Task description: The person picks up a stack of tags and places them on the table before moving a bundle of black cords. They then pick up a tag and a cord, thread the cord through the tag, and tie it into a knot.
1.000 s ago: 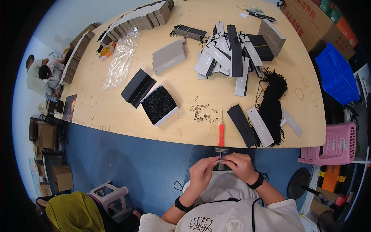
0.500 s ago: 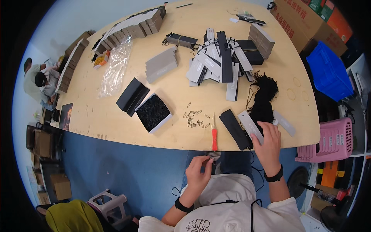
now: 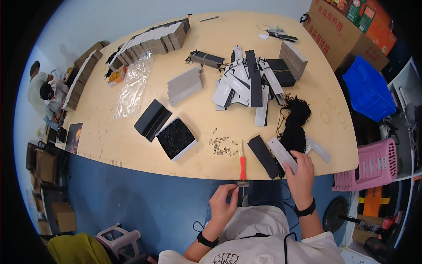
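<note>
My right hand is at the table's front edge, its thumb on the lower end of a long grey card tag and its fingers curled beside it. Left of that tag lies a black tag stack; behind is a bundle of black cords. Just off the edge, my left hand has thumb and forefinger drawn together beside a small grey striped piece. Whether they pinch it is unclear. A red-handled pointed tool lies above, near scattered small clips.
An open box of small black pieces stands at centre left beside its black lid. A heap of tags lies farther back. A pink basket and blue crate are at right. Two people are at far left.
The whole view has shifted slightly, with the table's front edge lower in it. My left fingers sit more to the left of the striped piece; my right hand stays at the grey tag.
</note>
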The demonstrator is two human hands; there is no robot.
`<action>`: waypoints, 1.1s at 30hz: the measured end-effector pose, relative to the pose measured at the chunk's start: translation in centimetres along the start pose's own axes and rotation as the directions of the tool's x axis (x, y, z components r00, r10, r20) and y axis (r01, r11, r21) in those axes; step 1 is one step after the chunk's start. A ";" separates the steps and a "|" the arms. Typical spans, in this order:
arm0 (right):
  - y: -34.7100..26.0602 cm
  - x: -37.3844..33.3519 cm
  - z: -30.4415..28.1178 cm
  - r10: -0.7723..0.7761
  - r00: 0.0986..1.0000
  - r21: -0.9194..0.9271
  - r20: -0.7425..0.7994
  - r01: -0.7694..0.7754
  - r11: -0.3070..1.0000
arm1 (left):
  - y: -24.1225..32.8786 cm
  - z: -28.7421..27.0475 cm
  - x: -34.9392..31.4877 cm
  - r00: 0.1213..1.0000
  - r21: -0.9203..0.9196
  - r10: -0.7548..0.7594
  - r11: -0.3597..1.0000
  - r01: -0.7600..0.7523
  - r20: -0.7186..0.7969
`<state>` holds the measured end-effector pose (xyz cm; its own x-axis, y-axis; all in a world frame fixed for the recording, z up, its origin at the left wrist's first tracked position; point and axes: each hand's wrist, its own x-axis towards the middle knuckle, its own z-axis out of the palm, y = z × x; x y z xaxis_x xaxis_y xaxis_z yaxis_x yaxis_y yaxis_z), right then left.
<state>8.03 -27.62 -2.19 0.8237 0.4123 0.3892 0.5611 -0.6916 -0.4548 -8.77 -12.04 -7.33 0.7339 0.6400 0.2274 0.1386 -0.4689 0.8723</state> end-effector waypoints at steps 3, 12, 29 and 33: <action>0.5 -0.7 0.2 0.029 1.000 0.002 0.010 -0.029 1.000 | -0.1 0.0 -0.1 1.000 -0.054 -0.013 0.998 0.013 -0.001; -0.7 -0.7 -0.9 -0.005 0.995 -0.052 -0.103 -0.001 0.999 | -1.0 -1.4 -0.3 1.000 -0.064 -0.003 0.998 0.004 0.011; -3.6 -0.8 2.6 -0.113 0.993 0.011 0.016 0.113 0.993 | -1.1 -1.7 -0.8 0.998 -0.114 -0.057 0.992 0.060 0.027; -3.1 -0.6 2.6 -0.103 0.993 0.065 -0.060 0.107 0.992 | -1.3 -1.7 -0.8 0.998 -0.112 -0.058 0.992 0.061 0.024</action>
<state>6.03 -24.14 -3.08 0.7553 0.4447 0.4815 0.6499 -0.6034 -0.4621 -10.68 -10.92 -7.86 0.7405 0.6514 0.1656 0.1073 -0.3578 0.9276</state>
